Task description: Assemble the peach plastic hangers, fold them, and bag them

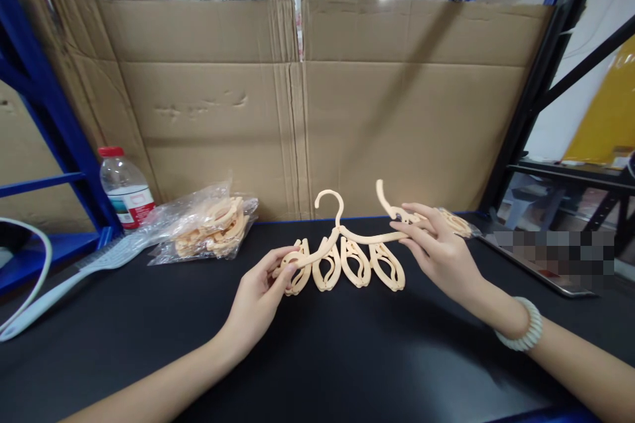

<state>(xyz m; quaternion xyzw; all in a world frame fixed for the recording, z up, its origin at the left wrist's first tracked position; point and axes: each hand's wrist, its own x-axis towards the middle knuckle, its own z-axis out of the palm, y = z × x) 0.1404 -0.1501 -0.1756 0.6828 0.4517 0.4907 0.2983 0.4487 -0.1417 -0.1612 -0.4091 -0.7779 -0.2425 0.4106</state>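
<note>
A beige plastic folding hanger (pixel 367 236) is held up with its arms spread and its hook pointing upward. My left hand (pixel 260 287) pinches the left arm's end between thumb and fingers. At the other end my right hand (pixel 439 248) grips the right arm's tip; a curved beige piece (pixel 381 195) sticks up beside these fingers, and whether it joins the hanger I cannot tell. Just behind and below, several folded hangers (pixel 356 264) lie in a row on the black tabletop (pixel 347 357). My left fingers partly cover the leftmost one.
At the left are a clear bag of beige hangers (pixel 213 228), a pale blue fly swatter (pixel 94 268) and a red-capped bottle (pixel 126 188). More beige pieces (pixel 456 221) lie behind my right hand. A blurred-out flat device (pixel 546 264) is at the right. Cardboard (pixel 397 112) walls the back.
</note>
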